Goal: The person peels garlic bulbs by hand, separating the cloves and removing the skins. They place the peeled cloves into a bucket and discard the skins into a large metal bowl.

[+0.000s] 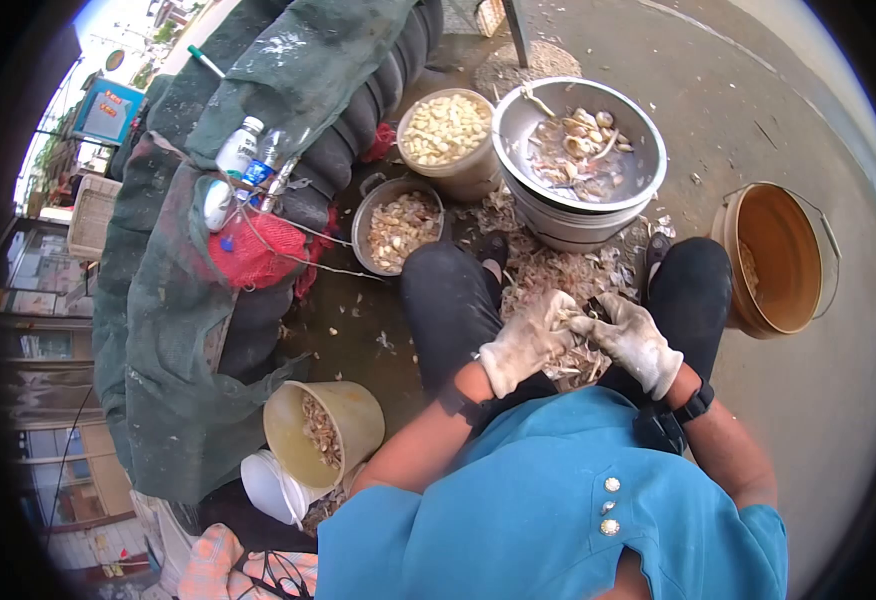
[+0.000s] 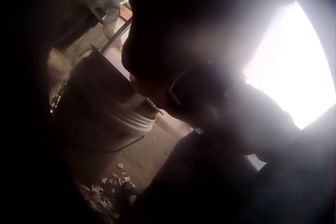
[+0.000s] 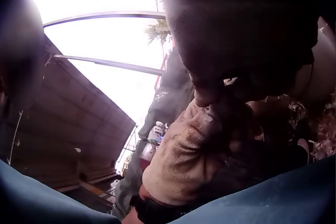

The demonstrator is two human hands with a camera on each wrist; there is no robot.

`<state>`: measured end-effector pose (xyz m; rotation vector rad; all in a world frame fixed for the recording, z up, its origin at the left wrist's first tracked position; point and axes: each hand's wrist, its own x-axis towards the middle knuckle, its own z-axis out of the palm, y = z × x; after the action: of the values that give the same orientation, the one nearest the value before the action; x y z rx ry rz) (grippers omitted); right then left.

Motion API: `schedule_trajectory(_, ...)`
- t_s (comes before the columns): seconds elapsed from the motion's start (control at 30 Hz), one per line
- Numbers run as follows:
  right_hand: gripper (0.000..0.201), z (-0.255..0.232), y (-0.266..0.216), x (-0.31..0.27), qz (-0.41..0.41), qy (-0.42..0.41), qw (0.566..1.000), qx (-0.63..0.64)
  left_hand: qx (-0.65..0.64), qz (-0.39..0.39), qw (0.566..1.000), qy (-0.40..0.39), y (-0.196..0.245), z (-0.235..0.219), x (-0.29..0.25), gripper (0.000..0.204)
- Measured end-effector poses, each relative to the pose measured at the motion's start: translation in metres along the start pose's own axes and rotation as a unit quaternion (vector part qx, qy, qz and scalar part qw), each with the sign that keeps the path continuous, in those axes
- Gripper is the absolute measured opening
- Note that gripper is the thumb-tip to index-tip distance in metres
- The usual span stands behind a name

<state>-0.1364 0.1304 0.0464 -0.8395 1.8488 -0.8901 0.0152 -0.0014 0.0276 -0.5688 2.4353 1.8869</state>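
Both hands wear soiled off-white gloves and meet between the knees. My left hand pinches a small pale garlic clove at the fingertips. Facing it, my right hand has curled fingers around a small dark object; I cannot tell its kind. In the right wrist view the left glove shows brown stains, and the right glove is a dark shape above it. Ahead of the hands, a metal basin with garlic bulbs and loose skins sits on a bucket.
Garlic skins litter the ground below the hands. Ahead left stand a tub of peeled cloves and a pot of cloves. A tilted bucket lies left, an orange-brown bucket right. Green netting covers the left side.
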Motion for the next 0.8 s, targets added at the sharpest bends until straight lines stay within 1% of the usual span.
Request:
schedule_trajectory(0.03, 0.041, 0.001, 0.0, 0.002, 0.021, -0.009, 0.999, 0.025, -0.092, 0.024, 0.995, -0.022, -0.031, 0.007, 0.005, 0.027)
schedule_trajectory(0.07, 0.038, 0.0, -0.013, -0.002, -0.003, -0.001, 0.998, 0.068, 0.127, 0.155, 0.978, 0.053, -0.032, 0.006, 0.006, 0.031)
schedule_trajectory(0.1, 0.032, 0.006, 0.003, 0.003, 0.014, -0.026, 0.984, 0.174, -0.02, 0.07, 0.997, 0.021, -0.049, 0.013, 0.009, 0.033)
schedule_trajectory(0.13, 0.025, 0.003, -0.014, -0.002, 0.064, -0.056, 0.963, 0.255, 0.037, 0.064, 0.997, 0.02, -0.015, -0.002, 0.004, 0.034)
schedule_trajectory(0.17, 0.022, -0.001, -0.021, -0.004, 0.079, -0.06, 0.954, 0.282, -0.168, 0.024, 0.985, -0.028, -0.012, -0.005, 0.0, 0.032)
schedule_trajectory(0.2, 0.02, 0.0, -0.019, -0.004, 0.08, -0.057, 0.949, 0.301, -0.38, -0.054, 0.922, -0.052, -0.008, -0.01, 0.001, 0.029)
schedule_trajectory(0.23, 0.021, -0.001, -0.017, -0.007, 0.061, -0.056, 0.939, 0.333, -0.367, 0.05, 0.929, -0.018, -0.014, -0.004, 0.001, 0.026)
schedule_trajectory(0.3, 0.023, -0.002, -0.007, -0.004, 0.046, -0.062, 0.918, 0.388, -0.402, 0.034, 0.915, 0.03, -0.023, -0.001, 0.001, 0.026)
schedule_trajectory(0.37, 0.025, -0.005, -0.004, -0.002, 0.07, -0.059, 0.898, 0.431, -0.42, -0.019, 0.907, 0.038, -0.014, -0.004, -0.003, 0.028)
schedule_trajectory(0.4, 0.026, -0.007, -0.004, -0.002, 0.073, -0.048, 0.897, 0.434, -0.357, -0.007, 0.933, 0.042, -0.01, -0.006, -0.004, 0.029)
schedule_trajectory(0.43, 0.025, -0.007, -0.01, -0.003, 0.056, -0.034, 0.917, 0.394, -0.291, 0.002, 0.955, 0.046, -0.008, -0.006, -0.006, 0.031)
schedule_trajectory(0.47, 0.023, -0.007, -0.011, -0.002, 0.056, -0.03, 0.924, 0.378, -0.231, 0.012, 0.972, 0.041, -0.026, -0.002, 0.001, 0.034)
schedule_trajectory(0.5, 0.021, -0.006, -0.009, -0.002, 0.057, -0.025, 0.93, 0.362, -0.256, -0.055, 0.965, 0.026, -0.016, -0.004, -0.003, 0.037)
schedule_trajectory(0.53, 0.02, -0.002, -0.007, -0.002, 0.055, -0.019, 0.929, 0.365, -0.194, 0.047, 0.978, 0.055, -0.026, -0.002, 0.0, 0.038)
schedule_trajectory(0.57, 0.018, 0.002, -0.005, 0.0, 0.053, -0.013, 0.929, 0.367, -0.128, 0.149, 0.977, 0.083, -0.036, 0.002, 0.003, 0.04)
schedule_trajectory(0.6, 0.017, 0.005, -0.004, 0.001, 0.05, -0.01, 0.932, 0.359, -0.137, 0.108, 0.981, 0.08, -0.031, 0.005, 0.003, 0.041)
schedule_trajectory(0.63, 0.017, 0.008, -0.007, 0.001, 0.044, -0.018, 0.923, 0.381, -0.146, 0.067, 0.984, 0.077, -0.027, 0.008, 0.004, 0.043)
schedule_trajectory(0.67, 0.017, 0.011, -0.015, -0.001, 0.042, -0.02, 0.923, 0.382, -0.219, 0.035, 0.973, 0.066, -0.031, 0.016, 0.007, 0.041)
schedule_trajectory(0.7, 0.016, 0.013, -0.022, -0.003, 0.041, -0.022, 0.922, 0.383, -0.218, 0.037, 0.973, 0.072, -0.03, 0.018, 0.009, 0.041)
schedule_trajectory(0.73, 0.016, 0.014, -0.022, -0.003, 0.038, -0.026, 0.923, 0.381, -0.311, 0.028, 0.948, 0.062, -0.03, 0.019, 0.011, 0.04)
schedule_trajectory(0.77, 0.017, 0.015, -0.021, -0.003, 0.032, -0.022, 0.924, 0.381, -0.402, 0.021, 0.914, 0.05, -0.03, 0.02, 0.013, 0.038)
schedule_trajectory(0.8, 0.018, 0.016, -0.02, -0.003, 0.027, -0.017, 0.924, 0.381, -0.335, 0.005, 0.941, 0.053, -0.025, 0.014, 0.01, 0.034)
